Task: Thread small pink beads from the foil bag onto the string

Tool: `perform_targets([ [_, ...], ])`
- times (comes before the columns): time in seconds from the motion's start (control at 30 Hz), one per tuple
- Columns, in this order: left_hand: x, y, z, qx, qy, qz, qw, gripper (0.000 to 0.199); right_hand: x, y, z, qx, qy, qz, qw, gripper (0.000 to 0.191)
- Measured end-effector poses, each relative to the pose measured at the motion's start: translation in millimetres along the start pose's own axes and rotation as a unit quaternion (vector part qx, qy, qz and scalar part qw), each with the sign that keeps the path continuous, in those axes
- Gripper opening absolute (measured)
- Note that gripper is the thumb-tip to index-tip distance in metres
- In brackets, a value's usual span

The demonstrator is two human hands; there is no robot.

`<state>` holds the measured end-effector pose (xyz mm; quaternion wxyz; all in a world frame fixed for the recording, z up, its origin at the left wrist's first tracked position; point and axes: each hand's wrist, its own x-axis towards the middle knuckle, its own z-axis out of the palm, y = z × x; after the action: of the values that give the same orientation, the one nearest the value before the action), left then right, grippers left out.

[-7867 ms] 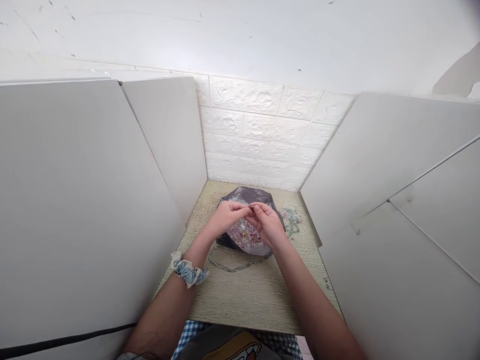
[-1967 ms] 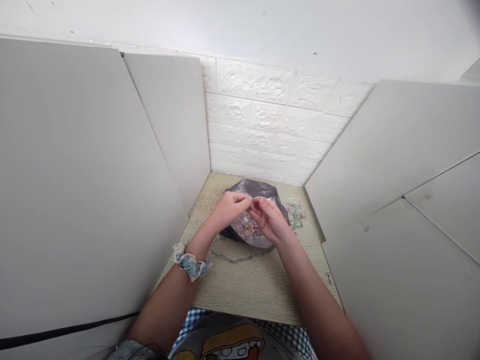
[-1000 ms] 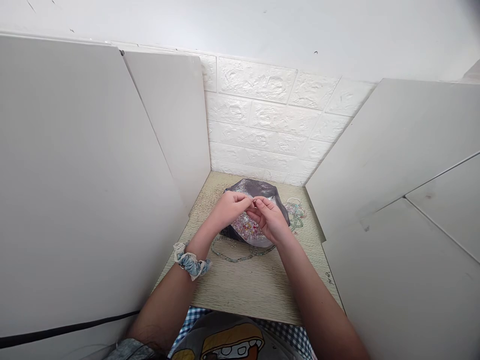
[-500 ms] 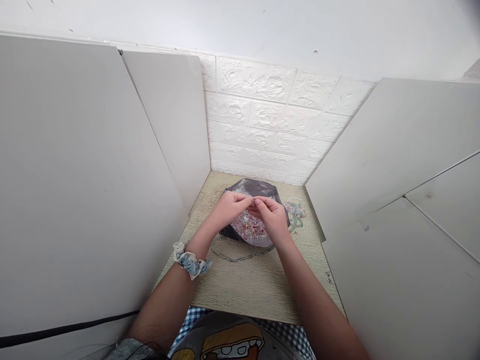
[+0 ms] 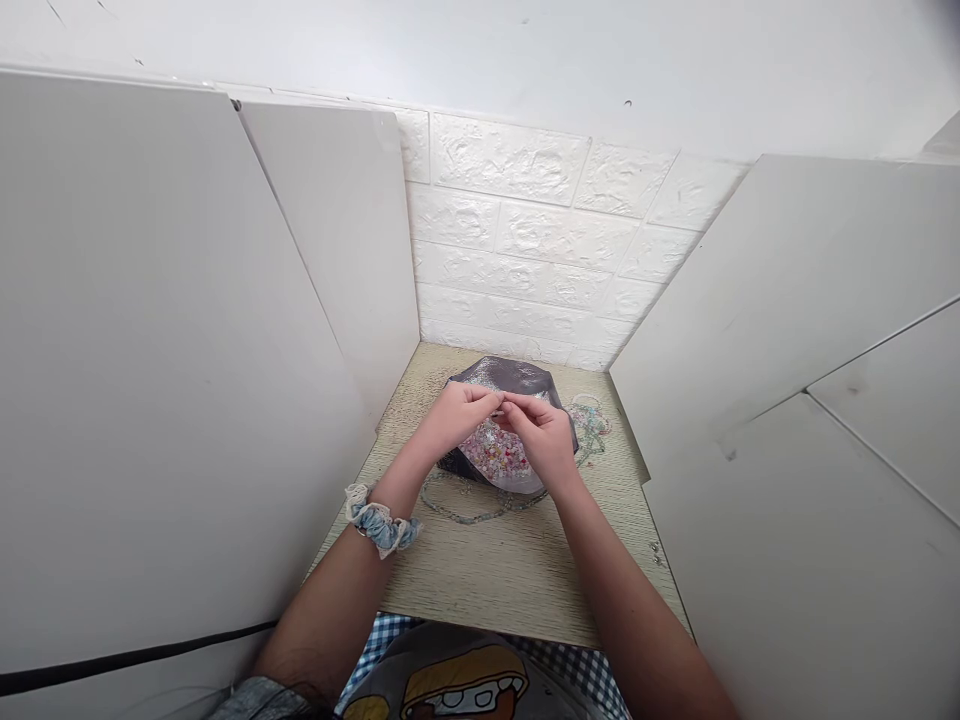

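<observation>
Over a dark bag with a silvery lining (image 5: 517,374), my left hand (image 5: 459,412) and my right hand (image 5: 546,434) meet with their fingertips together. Both are closed in a pinch, and whatever lies between the fingers is too small to make out. Pink, white and red beads (image 5: 495,452) fill the bag's opening just below them. A strand of pale green-blue beads (image 5: 466,519) curves on the table in front of the bag. More beaded strands (image 5: 592,425) lie in a loose heap to its right, beside my right hand.
The narrow wooden table (image 5: 480,580) is hemmed in by a white panel (image 5: 172,330) at left and another white panel (image 5: 750,330) at right. A white brick-patterned wall (image 5: 525,230) closes off the back. Small shiny bits (image 5: 655,553) lie near the right edge.
My right fingers have shifted slightly against the left fingertips. The bag, the beads and the strands stay where they were.
</observation>
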<state>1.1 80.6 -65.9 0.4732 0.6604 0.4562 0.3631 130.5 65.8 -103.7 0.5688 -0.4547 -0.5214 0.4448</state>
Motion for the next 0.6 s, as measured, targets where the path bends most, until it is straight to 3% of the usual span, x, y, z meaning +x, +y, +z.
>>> perform_targets([
  [0.3, -0.1, 1.5, 0.9, -0.016, -0.042, 0.008, 0.999, 0.033, 0.0, -2.3, -5.6, -0.106, 0.037, -0.154, 0.982, 0.016],
  [0.43, -1.4, 2.6, 0.2, -0.063, -0.072, -0.047, 0.994, 0.035, -0.9, -2.1, -5.6, -0.123, 0.044, -0.184, 0.974, 0.018],
  [0.6, -2.3, 2.1, -2.1, -0.061, -0.11, -0.039, 0.991, 0.034, -3.1, -4.9, -6.4, -0.124, 0.057, -0.188, 0.972, 0.019],
])
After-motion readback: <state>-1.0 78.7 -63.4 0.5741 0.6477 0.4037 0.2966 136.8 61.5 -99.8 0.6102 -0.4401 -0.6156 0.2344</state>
